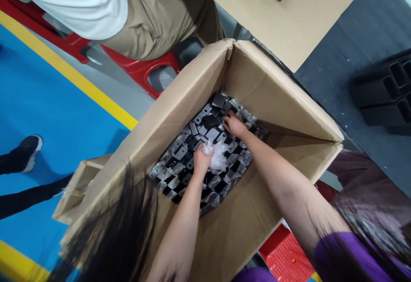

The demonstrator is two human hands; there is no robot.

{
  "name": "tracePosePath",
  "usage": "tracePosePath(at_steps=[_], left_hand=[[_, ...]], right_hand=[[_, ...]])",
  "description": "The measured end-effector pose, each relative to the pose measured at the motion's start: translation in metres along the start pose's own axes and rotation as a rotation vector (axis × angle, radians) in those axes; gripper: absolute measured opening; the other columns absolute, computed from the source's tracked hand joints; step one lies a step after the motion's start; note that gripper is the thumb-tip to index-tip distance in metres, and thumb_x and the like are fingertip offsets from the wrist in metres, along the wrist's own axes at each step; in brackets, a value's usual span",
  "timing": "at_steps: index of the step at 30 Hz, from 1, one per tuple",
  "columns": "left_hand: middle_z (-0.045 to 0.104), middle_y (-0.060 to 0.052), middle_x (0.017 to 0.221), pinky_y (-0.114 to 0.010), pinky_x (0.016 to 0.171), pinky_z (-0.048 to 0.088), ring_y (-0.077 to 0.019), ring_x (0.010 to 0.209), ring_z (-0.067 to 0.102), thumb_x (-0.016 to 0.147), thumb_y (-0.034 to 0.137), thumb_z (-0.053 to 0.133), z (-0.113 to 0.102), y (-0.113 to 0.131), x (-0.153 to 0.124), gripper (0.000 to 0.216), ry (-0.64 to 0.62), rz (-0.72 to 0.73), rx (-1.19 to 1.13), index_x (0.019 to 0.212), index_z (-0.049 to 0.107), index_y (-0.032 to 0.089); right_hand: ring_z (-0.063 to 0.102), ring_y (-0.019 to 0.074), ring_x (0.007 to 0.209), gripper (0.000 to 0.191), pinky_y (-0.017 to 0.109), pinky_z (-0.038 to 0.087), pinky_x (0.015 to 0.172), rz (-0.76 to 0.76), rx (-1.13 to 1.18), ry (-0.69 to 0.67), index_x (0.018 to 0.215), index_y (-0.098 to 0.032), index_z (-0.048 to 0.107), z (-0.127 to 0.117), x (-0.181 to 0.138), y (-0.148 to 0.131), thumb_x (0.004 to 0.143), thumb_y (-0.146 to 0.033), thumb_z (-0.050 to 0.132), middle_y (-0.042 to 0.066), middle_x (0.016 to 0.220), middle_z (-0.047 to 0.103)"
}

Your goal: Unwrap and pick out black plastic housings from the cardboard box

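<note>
The step in hand looks like handling loose pieces: within the cardboard carton (260, 76), the left hand (202, 158) is clamped on crumpled, filmy clear plastic (219, 157), while the right hand's (234, 124) fingers curl over smooth, boxy black parts (210, 121) near the far corner, their grip unclear. The next move probably calls for a fingertip pinch, avoiding the glossy film-wrapped rows (175, 182) towards the left corner.

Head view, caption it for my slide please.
Left hand clutches crumpled clear plastic as the right hand reaches among dark parts inside a cardboard box.
</note>
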State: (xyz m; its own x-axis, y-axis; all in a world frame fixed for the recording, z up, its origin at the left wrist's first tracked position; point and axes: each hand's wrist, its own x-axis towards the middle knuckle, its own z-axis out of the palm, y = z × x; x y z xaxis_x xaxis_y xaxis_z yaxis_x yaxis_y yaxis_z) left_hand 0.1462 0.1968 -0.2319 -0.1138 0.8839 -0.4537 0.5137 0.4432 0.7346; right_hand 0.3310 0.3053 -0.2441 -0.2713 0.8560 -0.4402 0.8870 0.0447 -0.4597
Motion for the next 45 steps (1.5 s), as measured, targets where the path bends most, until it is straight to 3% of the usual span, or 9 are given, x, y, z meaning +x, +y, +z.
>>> tracePosePath(at_steps=[10,16,21,23,26,29,36,42,45], left_hand=[[0.074,-0.004,0.074,-0.024,0.070,0.048,-0.0192,0.075,0.069,0.076,0.022,0.069,0.005,0.011,0.010,0.004,-0.003,-0.031,0.078,0.078,0.069,0.019],[0.078,-0.003,0.098,-0.023,0.074,0.047,-0.0187,0.086,0.071,0.079,0.019,0.070,0.015,0.025,0.024,0.056,-0.026,0.079,0.074,0.134,0.059,0.023],[0.077,-0.008,0.092,-0.024,0.078,0.050,-0.0201,0.087,0.072,0.081,0.017,0.067,0.028,0.023,0.035,0.010,-0.052,0.118,0.070,0.087,0.074,0.017],[0.076,-0.008,0.090,-0.024,0.078,0.052,-0.0190,0.082,0.071,0.084,0.023,0.065,0.024,0.015,0.031,0.011,-0.006,0.097,0.063,0.080,0.072,0.016],[0.075,-0.009,0.094,-0.025,0.081,0.053,-0.0177,0.082,0.071,0.087,0.032,0.065,0.012,0.000,0.018,0.021,0.055,0.080,0.063,0.073,0.070,0.017],[0.076,-0.007,0.102,-0.024,0.087,0.055,-0.0176,0.088,0.073,0.085,0.035,0.067,0.000,-0.011,0.003,0.018,0.069,0.088,0.059,0.078,0.072,0.019],[0.076,-0.007,0.112,-0.025,0.091,0.056,-0.0187,0.095,0.074,0.084,0.037,0.068,0.005,-0.026,-0.016,0.018,0.054,0.094,0.034,0.088,0.075,0.021],[0.077,-0.007,0.112,-0.026,0.089,0.057,-0.0193,0.094,0.075,0.083,0.037,0.068,0.015,-0.032,-0.021,0.018,0.026,0.058,0.056,0.088,0.075,0.021],[0.078,-0.009,0.105,-0.026,0.084,0.057,-0.0201,0.091,0.075,0.082,0.035,0.068,0.016,-0.032,-0.019,0.018,0.008,0.006,0.103,0.088,0.074,0.019]], right_hand=[[0.066,0.0177,0.091,0.014,0.029,0.050,0.093,0.029,0.236,-0.002,0.089,-0.016,0.063,-0.024,0.010,0.014,0.096,-0.018,0.052,0.008,0.093,0.072],[0.067,0.0106,0.065,0.009,0.020,0.054,0.069,0.039,0.391,-0.228,0.092,-0.015,0.061,-0.037,0.009,-0.012,0.097,-0.017,0.055,0.002,0.075,0.073],[0.070,0.0090,0.070,0.019,0.017,0.054,0.066,0.023,0.285,-0.336,0.105,-0.015,0.067,-0.059,0.004,-0.018,0.101,-0.023,0.051,0.005,0.093,0.077],[0.071,0.0094,0.076,0.024,0.017,0.054,0.068,0.058,0.113,-0.340,0.111,-0.016,0.069,-0.063,-0.002,-0.009,0.101,-0.019,0.048,0.005,0.100,0.077],[0.073,0.0161,0.080,0.011,0.021,0.054,0.072,0.115,-0.094,-0.406,0.092,-0.016,0.075,-0.060,-0.015,0.009,0.084,-0.013,0.069,0.005,0.087,0.078],[0.074,0.0243,0.089,0.007,0.027,0.054,0.078,0.144,-0.234,-0.433,0.084,-0.017,0.076,-0.048,-0.029,0.017,0.078,-0.018,0.077,0.009,0.089,0.078],[0.070,0.0315,0.109,0.046,0.033,0.053,0.087,0.102,-0.371,-0.390,0.126,-0.012,0.062,-0.026,-0.043,0.005,0.087,-0.033,0.072,0.022,0.115,0.073],[0.071,0.0271,0.106,0.030,0.030,0.050,0.087,0.034,-0.356,-0.378,0.123,-0.015,0.061,-0.021,-0.043,0.011,0.095,-0.025,0.062,0.017,0.112,0.075],[0.071,0.0226,0.103,0.039,0.026,0.049,0.085,0.036,-0.323,-0.342,0.134,-0.015,0.053,-0.019,-0.046,0.017,0.096,-0.022,0.060,0.014,0.111,0.075]])
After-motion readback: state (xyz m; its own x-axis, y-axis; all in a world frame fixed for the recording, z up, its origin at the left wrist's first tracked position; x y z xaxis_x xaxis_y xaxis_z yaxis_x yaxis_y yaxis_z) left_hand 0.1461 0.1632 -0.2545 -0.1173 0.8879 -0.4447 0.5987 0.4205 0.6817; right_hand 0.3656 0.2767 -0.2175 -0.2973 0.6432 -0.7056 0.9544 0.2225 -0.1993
